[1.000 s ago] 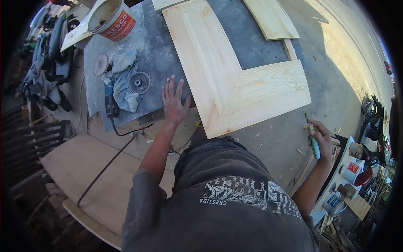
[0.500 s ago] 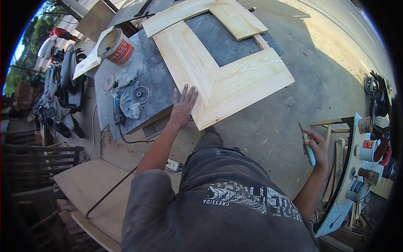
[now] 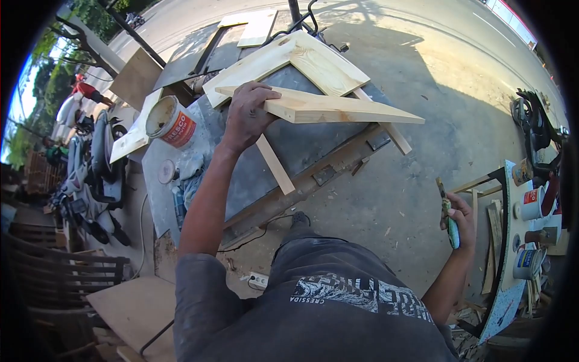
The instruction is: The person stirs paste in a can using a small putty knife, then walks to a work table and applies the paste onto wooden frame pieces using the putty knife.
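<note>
My left hand (image 3: 248, 117) grips the near corner of an L-shaped pale wooden panel (image 3: 338, 108), which is tilted up and seen nearly edge-on above the grey table (image 3: 295, 145). Behind it another L-shaped panel (image 3: 329, 63) lies on the table. Two narrow wood strips show from beneath, a left strip (image 3: 275, 166) and a right strip (image 3: 395, 137). Out to the right, my right hand (image 3: 459, 218) is closed around a green-handled tool (image 3: 452, 228) whose brownish tip points up.
A labelled bucket (image 3: 172, 123) stands on the table's left, near a sanding disc (image 3: 166, 172) and a blue cloth (image 3: 192, 175). On the right is a speckled bench (image 3: 506, 295) with paint tubs. A power strip (image 3: 259, 280) lies on the floor; a motorbike (image 3: 534, 133) stands far right.
My left hand has gone from resting flat on the near panel to gripping its corner, and the panel has tilted up, exposing the strips. The view has shifted; my right hand still holds the tool.
</note>
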Action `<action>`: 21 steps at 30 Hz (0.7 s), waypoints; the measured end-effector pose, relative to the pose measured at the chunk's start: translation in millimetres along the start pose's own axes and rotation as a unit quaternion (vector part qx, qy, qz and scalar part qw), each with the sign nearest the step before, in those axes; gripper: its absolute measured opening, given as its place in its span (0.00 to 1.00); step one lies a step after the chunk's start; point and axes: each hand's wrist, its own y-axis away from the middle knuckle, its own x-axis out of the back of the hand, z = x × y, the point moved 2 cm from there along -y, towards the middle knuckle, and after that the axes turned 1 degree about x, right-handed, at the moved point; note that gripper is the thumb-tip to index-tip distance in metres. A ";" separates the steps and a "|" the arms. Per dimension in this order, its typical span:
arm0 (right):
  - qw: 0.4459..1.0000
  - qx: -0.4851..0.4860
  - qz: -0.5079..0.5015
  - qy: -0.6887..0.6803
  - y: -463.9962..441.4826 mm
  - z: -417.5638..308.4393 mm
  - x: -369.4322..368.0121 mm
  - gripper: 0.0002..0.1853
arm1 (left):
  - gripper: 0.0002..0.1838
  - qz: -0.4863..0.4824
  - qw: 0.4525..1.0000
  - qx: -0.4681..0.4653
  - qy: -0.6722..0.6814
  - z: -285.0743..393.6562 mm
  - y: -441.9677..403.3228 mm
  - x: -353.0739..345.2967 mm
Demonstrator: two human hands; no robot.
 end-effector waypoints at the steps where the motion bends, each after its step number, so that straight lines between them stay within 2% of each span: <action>1: 1.000 0.006 0.000 -0.010 -5.6 -4.5 -10.5 0.25 | 0.17 0.016 0.997 0.032 0.074 -5.8 -19.7 0.9; 3: 0.999 0.017 0.013 -0.024 -14.1 -11.0 -32.3 0.25 | 0.16 0.023 0.997 -0.028 0.073 -17.6 -52.6 -1.2; 5: 0.998 0.047 0.018 -0.045 -25.2 -18.8 -55.6 0.25 | 0.17 0.000 0.994 0.020 0.108 -24.2 -75.9 -5.9; 9: 0.992 0.082 0.063 -0.072 -39.1 -48.8 -118.8 0.25 | 0.19 0.000 0.989 -0.036 0.146 -33.1 -101.4 -29.5; 12: 0.991 0.095 -0.009 -0.096 -49.8 -68.8 -154.9 0.26 | 0.19 0.022 0.988 -0.065 0.141 -35.4 -109.8 -48.4; 17: 0.992 0.110 -0.041 -0.047 -71.6 -103.8 -172.9 0.25 | 0.18 0.051 0.986 -0.045 0.155 -38.0 -125.5 -55.6; 20: 0.987 0.145 -0.062 -0.032 -92.3 -121.9 -171.5 0.24 | 0.17 0.063 0.983 -0.050 0.166 -33.5 -132.9 -54.7; 21: 0.984 0.168 -0.059 0.010 -99.4 -130.3 -171.8 0.22 | 0.17 0.061 0.982 -0.053 0.170 -32.2 -135.1 -54.1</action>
